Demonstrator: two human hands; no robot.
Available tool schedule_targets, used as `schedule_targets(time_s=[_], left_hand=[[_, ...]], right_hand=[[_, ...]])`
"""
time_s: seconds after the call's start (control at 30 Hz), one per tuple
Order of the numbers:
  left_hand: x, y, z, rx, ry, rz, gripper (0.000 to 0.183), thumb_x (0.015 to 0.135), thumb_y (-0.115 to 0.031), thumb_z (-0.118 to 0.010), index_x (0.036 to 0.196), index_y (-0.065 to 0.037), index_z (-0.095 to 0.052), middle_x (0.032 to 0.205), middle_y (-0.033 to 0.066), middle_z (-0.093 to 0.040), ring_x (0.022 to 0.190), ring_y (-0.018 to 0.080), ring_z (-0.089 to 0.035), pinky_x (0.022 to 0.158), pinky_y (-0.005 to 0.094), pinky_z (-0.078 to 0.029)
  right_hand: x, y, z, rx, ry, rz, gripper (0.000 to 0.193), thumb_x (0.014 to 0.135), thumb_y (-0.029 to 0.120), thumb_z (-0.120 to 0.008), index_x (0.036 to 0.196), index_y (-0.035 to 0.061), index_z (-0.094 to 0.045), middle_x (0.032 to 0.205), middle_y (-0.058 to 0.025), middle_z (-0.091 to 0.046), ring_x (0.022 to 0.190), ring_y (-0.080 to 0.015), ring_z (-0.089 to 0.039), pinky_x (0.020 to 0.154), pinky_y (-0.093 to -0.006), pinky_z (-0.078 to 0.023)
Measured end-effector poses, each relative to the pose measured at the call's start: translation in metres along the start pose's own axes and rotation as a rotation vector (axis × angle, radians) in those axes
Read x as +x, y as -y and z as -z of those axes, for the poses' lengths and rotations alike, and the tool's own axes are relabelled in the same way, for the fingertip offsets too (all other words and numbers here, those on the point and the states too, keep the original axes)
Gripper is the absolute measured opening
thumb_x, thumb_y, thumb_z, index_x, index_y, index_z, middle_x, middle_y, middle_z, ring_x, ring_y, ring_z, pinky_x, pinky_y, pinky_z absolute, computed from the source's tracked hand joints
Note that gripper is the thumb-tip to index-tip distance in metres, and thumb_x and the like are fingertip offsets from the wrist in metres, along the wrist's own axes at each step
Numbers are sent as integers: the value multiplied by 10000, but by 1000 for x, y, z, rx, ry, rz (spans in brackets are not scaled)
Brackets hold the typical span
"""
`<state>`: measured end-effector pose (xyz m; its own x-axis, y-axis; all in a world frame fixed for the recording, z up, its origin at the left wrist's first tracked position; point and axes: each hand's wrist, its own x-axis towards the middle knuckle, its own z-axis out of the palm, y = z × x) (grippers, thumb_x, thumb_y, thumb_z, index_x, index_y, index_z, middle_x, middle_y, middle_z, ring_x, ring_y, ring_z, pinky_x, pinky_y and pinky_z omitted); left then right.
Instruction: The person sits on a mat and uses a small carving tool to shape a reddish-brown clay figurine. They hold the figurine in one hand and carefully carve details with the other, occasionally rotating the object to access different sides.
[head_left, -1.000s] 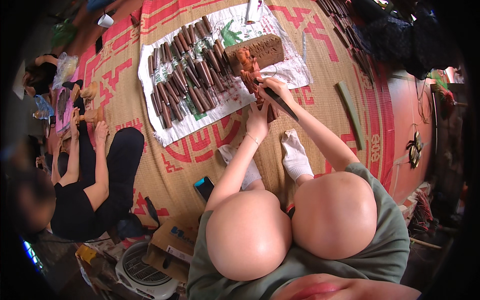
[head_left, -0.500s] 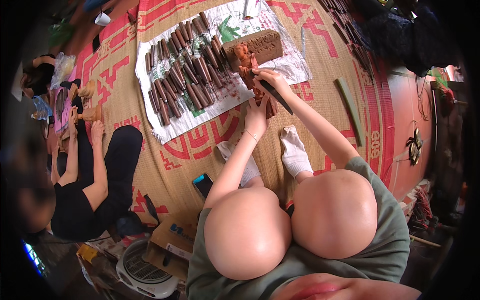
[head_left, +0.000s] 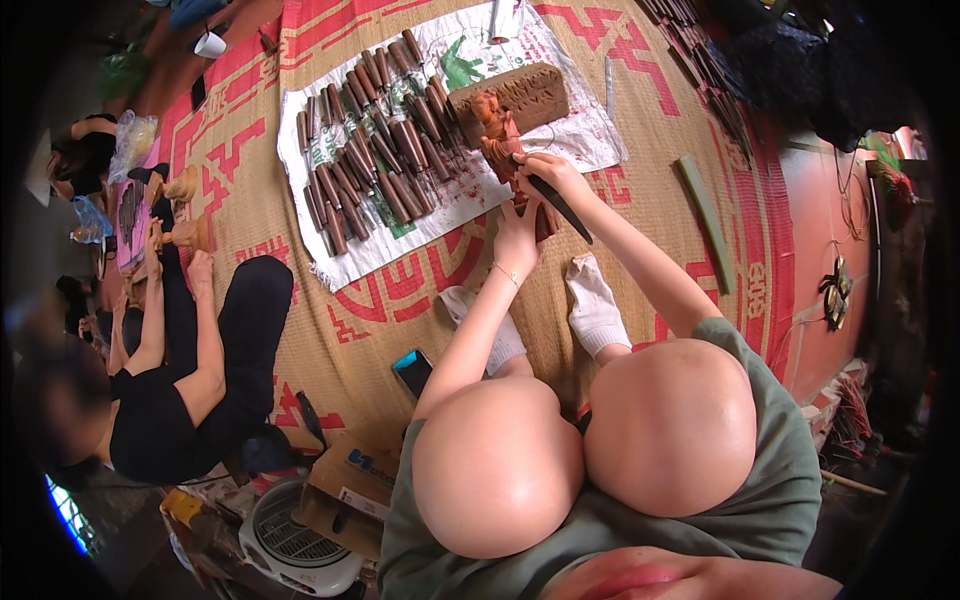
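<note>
A reddish-brown carved wooden figurine leans away from me, above the near edge of a white cloth. My left hand is closed around its lower part. Higher up, my right hand grips a dark tapered tool against the figurine's side; the tool's working tip is hidden by fingers and wood. Behind the figurine lies a brown block with a heavily marked surface. To its left, several wooden-handled carving tools lie in rows on the cloth.
A patterned red and tan mat spreads beneath everything. A phone lies by my left forearm; a green strip is at right. At left a person in black works on a wooden piece. A cardboard box stands lower left.
My right hand and the dark tool have shifted slightly toward me along the figurine. My left hand keeps its hold. The whole view has drifted a little.
</note>
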<state>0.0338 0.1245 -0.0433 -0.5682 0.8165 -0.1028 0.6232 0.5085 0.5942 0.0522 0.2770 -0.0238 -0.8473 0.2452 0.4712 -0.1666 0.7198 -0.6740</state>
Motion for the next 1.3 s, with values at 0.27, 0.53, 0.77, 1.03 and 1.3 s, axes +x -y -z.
schedule_targets(time_s=[0.27, 0.53, 0.77, 1.03, 1.3], left_hand=[[1, 5, -3, -14, 29, 21, 855, 658, -26, -740, 1402, -195, -354, 1173, 227, -376, 1010, 443, -512, 754, 449, -529], [-1, 10, -8, -18, -53, -47, 875, 660, -34, -746, 1417, -192, -336, 1145, 215, -380, 987, 425, -502, 755, 453, -518], [0, 7, -6, -15, -15, -13, 918, 641, -31, -761, 1428, -200, -320, 1124, 221, -381, 983, 438, -497, 756, 465, -514], [-2, 9, -6, -6, -19, -48, 939, 632, -52, -779, 1424, -175, -288, 1090, 245, -382, 981, 459, -502, 795, 478, -495], [0, 4, -6, 31, -29, -9, 924, 662, -56, -757, 1443, -240, -298, 1136, 226, -382, 962, 441, -521, 723, 458, -536]], right_hand=[[21, -7, 5, -19, 17, 68, 145, 774, 100, -674, 846, 0, -599, 906, -143, -647, 812, -318, -642, 688, -371, -521], [4, -7, 13, 52, 71, -90, 148, 805, 135, -680, 867, 11, -629, 968, -167, -671, 827, -324, -657, 711, -369, -535], [0, -13, -4, 6, -82, -49, 238, 816, 133, -685, 1026, 27, -644, 843, -135, -668, 721, -307, -663, 652, -354, -544], [9, 5, 12, 150, -94, -262, 128, 814, 103, -666, 845, -18, -636, 815, -146, -673, 704, -261, -663, 657, -336, -516], [-13, -7, 0, 493, -164, -518, 139, 866, 69, -638, 797, -46, -604, 874, -98, -700, 705, -79, -584, 601, -249, -493]])
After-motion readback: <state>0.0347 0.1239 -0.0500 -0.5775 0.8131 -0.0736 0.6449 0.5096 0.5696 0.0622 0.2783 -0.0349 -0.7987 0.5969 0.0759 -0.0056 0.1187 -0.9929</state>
